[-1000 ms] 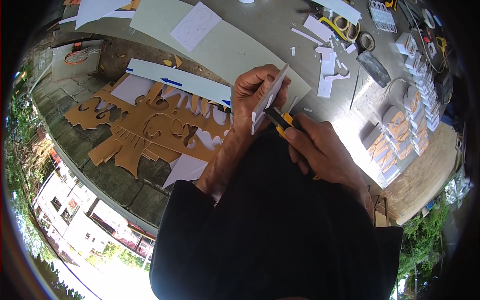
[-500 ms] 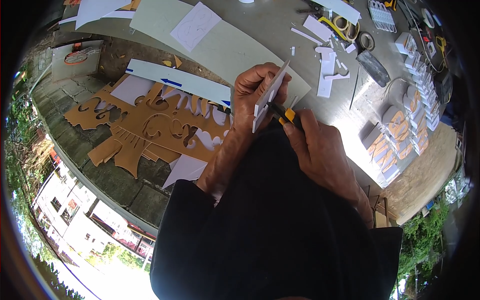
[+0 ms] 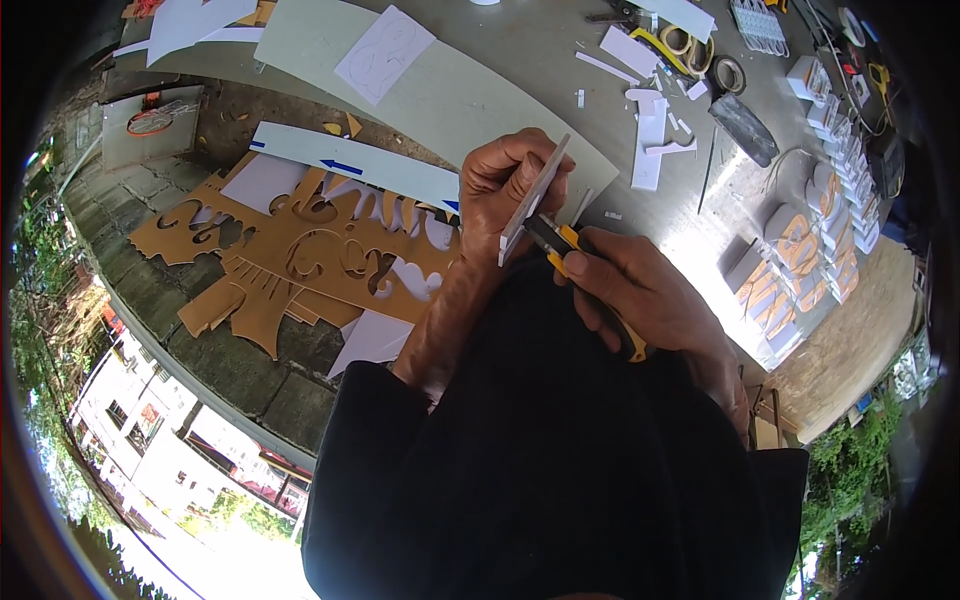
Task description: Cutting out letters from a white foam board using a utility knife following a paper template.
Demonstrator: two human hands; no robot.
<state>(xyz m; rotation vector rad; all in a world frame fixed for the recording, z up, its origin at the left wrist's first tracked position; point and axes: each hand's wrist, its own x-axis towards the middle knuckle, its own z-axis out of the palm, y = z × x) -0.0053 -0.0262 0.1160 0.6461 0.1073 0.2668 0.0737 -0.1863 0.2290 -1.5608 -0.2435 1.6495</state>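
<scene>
My left hand [image 3: 500, 185] grips a thin white board piece [image 3: 532, 200], tilted so that it shows nearly edge-on. Its fingers wrap round the upper part. My right hand [image 3: 640, 285] is closed round a black and yellow utility knife [image 3: 565, 245]. The knife's dark front end meets the lower part of the board piece, close to my left palm. The handle's rear end pokes out beneath my right fingers. Whether the blade cuts into the board cannot be made out.
Beyond my hands lies a long pale sheet [image 3: 430, 95] with a drawn-on paper [image 3: 385, 55]. White offcuts [image 3: 650, 140], tape rolls [image 3: 728, 74] and a dark block [image 3: 745, 130] lie right of it. Finished-looking pieces [image 3: 800, 250] stand at right. Brown cut-out boards [image 3: 320, 250] lie at left.
My right hand has turned and shifted slightly down, baring more of the knife's handle. The board piece has tipped a little, and a small white strip no longer sticks out at its side.
</scene>
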